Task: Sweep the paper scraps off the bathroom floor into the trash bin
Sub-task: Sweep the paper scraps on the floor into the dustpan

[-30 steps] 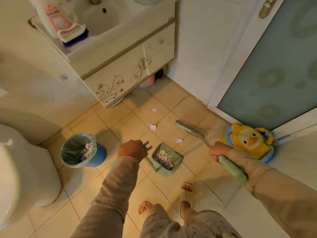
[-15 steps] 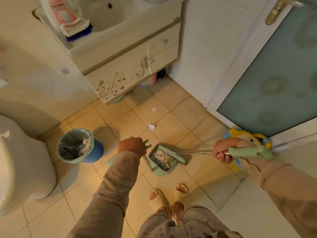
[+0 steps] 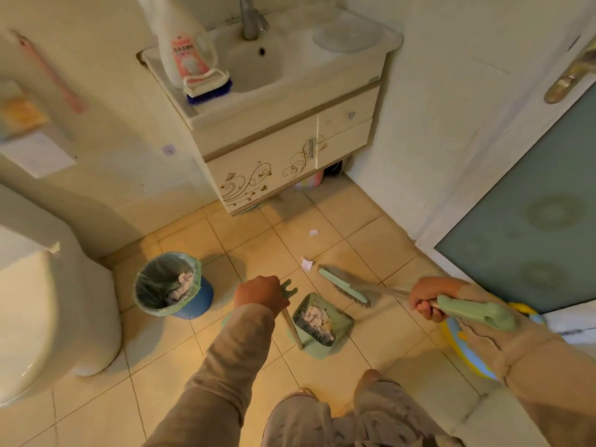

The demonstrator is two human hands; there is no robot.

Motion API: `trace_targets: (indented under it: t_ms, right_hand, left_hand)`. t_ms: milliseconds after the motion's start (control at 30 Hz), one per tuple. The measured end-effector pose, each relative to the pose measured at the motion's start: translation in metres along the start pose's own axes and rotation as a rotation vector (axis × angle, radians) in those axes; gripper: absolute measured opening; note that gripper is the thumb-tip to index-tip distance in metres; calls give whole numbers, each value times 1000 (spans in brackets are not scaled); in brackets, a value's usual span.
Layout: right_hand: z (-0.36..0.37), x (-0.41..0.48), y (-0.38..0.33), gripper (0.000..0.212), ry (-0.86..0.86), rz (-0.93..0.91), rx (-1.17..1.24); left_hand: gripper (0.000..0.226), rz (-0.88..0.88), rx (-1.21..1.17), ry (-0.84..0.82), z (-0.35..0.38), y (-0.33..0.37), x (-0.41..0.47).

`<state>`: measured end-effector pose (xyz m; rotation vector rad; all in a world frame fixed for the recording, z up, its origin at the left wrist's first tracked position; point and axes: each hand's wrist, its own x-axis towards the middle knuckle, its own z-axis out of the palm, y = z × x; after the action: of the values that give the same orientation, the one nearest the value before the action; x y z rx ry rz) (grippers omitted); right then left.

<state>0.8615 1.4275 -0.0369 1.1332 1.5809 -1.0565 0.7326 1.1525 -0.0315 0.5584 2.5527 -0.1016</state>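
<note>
My left hand (image 3: 259, 295) grips the upright handle of a green dustpan (image 3: 322, 324) that rests on the tiled floor and holds crumpled paper. My right hand (image 3: 430, 296) grips the green handle of a broom; the broom head (image 3: 343, 287) lies on the floor just beyond the dustpan. A white paper scrap (image 3: 306, 263) lies just past the broom head's far end. Another scrap (image 3: 313, 232) lies farther off, toward the vanity. The blue trash bin (image 3: 171, 285) with a green liner stands left of my left hand and has paper in it.
A toilet (image 3: 54, 311) fills the left side. The sink vanity (image 3: 290, 140) stands ahead against the wall. A frosted glass door (image 3: 529, 227) is on the right, with a yellow child's seat (image 3: 467, 346) on the floor beneath my right arm. My feet are below the dustpan.
The broom head has swung back out from the dustpan's mouth to the floor beyond it, near the closest scrap. One scrap has gone into the dustpan. The view has tilted upward.
</note>
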Motion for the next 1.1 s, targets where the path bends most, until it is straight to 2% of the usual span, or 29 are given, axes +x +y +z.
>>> trace_targets:
  t_ms: [267, 500, 733, 867, 967, 1033, 1100]
  right_hand:
    - [-49, 35, -55, 28, 32, -101, 39]
    - [-116, 62, -116, 18, 59, -179, -176]
    - [-165, 69, -164, 19, 38, -310, -245]
    - [-177, 82, -190, 26, 78, -319, -282]
    - [-176, 95, -198, 12, 74, -324, -237]
    - [-172, 108, -203, 36, 94, -311, -255]
    - [-163, 110, -208, 35, 92, -273, -385]
  left_hand:
    - [37, -121, -48, 52, -8, 3, 31]
    - [36, -290, -70, 79, -25, 51, 63]
    - [35, -485, -168, 48, -27, 76, 62]
    - [34, -560, -195, 9, -29, 80, 60]
    - [32, -566, -226, -7, -26, 87, 63]
    - [32, -555, -226, -7, -26, 92, 70]
    - [31, -551, -211, -3, -29, 95, 78]
